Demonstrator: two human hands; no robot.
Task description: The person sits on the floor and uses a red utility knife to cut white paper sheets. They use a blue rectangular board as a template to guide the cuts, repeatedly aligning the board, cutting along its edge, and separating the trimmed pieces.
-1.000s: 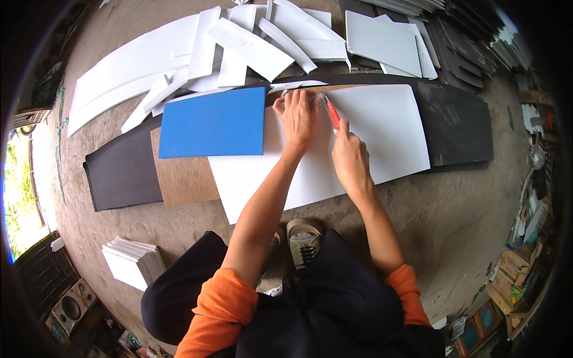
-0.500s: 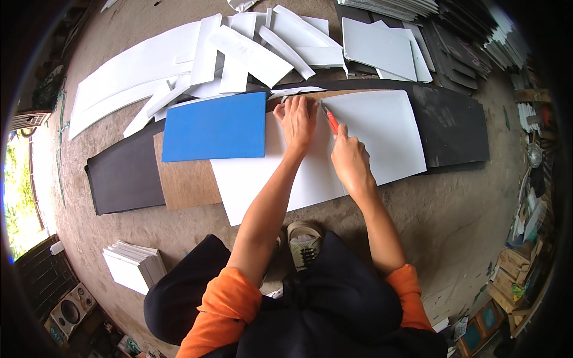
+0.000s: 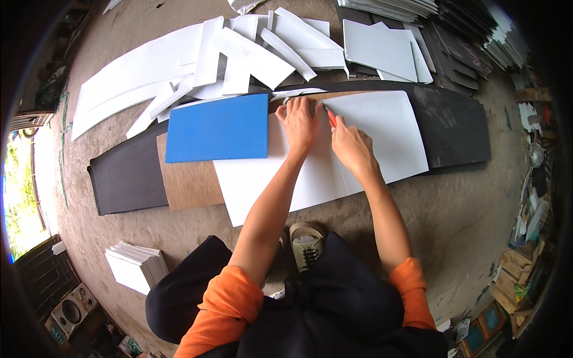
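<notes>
A large white sheet [image 3: 388, 134] lies in front of me, with a thin straight line running across it from the far edge toward the near one. My left hand [image 3: 300, 124] presses down near its far edge, fingers spread. What lies right under those fingertips is mostly hidden. Just to the right, my right hand [image 3: 353, 146] is closed around a red utility knife [image 3: 332, 119], its tip at the far end of the line. A blue rectangular board [image 3: 218, 128] covers the sheet's left part. Beneath are a brown board [image 3: 188, 182] and black sheets [image 3: 128, 179].
White offcuts [image 3: 253, 56] lie heaped beyond the boards, with white panels [image 3: 379, 51] at the far right. A stack of white pieces [image 3: 136, 267] stands on the concrete floor at near left, beside my knee. Assorted clutter [image 3: 516, 268] lines the right side.
The knife and my right hand have shifted only very slightly. My left hand stays pressed at the same spot on the sheet. The whole view has moved a little.
</notes>
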